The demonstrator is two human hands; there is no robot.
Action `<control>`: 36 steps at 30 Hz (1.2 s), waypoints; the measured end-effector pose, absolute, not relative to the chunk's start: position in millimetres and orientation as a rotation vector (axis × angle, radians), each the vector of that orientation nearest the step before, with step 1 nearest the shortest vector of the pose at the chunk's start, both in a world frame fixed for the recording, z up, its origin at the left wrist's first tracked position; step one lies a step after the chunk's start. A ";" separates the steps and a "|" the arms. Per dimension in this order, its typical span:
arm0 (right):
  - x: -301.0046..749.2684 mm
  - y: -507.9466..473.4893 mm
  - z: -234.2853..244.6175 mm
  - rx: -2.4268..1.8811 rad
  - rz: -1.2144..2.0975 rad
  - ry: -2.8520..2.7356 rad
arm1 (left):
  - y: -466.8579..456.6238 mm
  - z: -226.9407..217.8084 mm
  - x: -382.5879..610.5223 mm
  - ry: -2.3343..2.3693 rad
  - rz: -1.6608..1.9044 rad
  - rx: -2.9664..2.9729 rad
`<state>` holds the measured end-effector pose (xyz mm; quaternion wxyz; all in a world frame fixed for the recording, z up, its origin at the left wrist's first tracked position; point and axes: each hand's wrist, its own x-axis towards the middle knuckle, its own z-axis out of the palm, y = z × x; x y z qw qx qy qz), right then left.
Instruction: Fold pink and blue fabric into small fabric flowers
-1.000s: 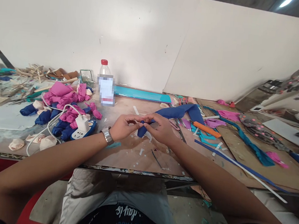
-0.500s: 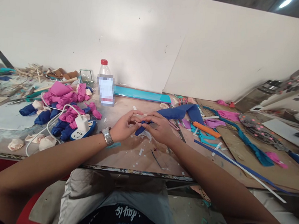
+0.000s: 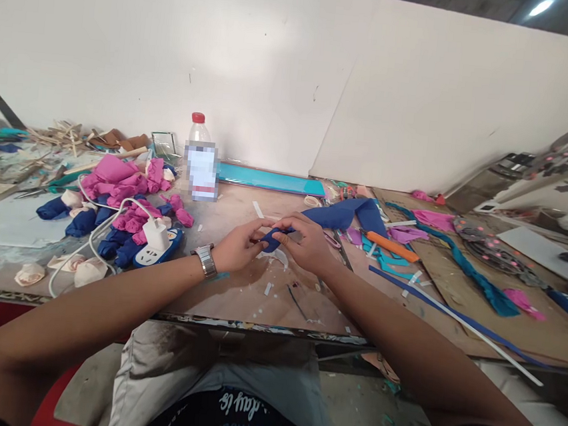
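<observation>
Between my two hands, above the middle of the table, is the bunched end of a dark blue crepe paper strip (image 3: 331, 215). My left hand (image 3: 241, 244), with a metal watch on its wrist, pinches the left side of the bunch. From the right, my right hand (image 3: 306, 243) closes thumb and fingers on the same blue paper. The loose length runs out behind my right hand and folds over to the right. Parts of the bunch are hidden by my fingers.
Pink and blue crumpled paper rosettes (image 3: 116, 180) lie at left beside a power strip (image 3: 157, 254) with a white cable. Behind stands a red-capped bottle (image 3: 197, 131). At right are an orange cutter (image 3: 392, 246), a long white stick (image 3: 474, 328) and a teal paper strip (image 3: 464, 264).
The small blue tail that pointed down between my hands has turned up into a rounder bunch. My left fingers have closed in around it, while the loose strip shifted slightly.
</observation>
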<state>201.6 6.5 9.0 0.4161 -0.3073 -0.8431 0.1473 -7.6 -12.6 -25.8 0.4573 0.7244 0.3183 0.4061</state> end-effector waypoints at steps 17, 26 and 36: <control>204.7 12.9 9.7 -0.746 0.121 -2.293 | -11.9 -19.5 -9.2 0.774 1.269 1.870; 203.6 11.0 11.6 -0.795 0.147 -2.243 | -12.9 -16.1 -10.7 0.758 1.261 1.922; 203.7 4.9 15.2 -0.720 0.207 -2.231 | -8.8 -17.8 -8.5 0.758 1.330 1.737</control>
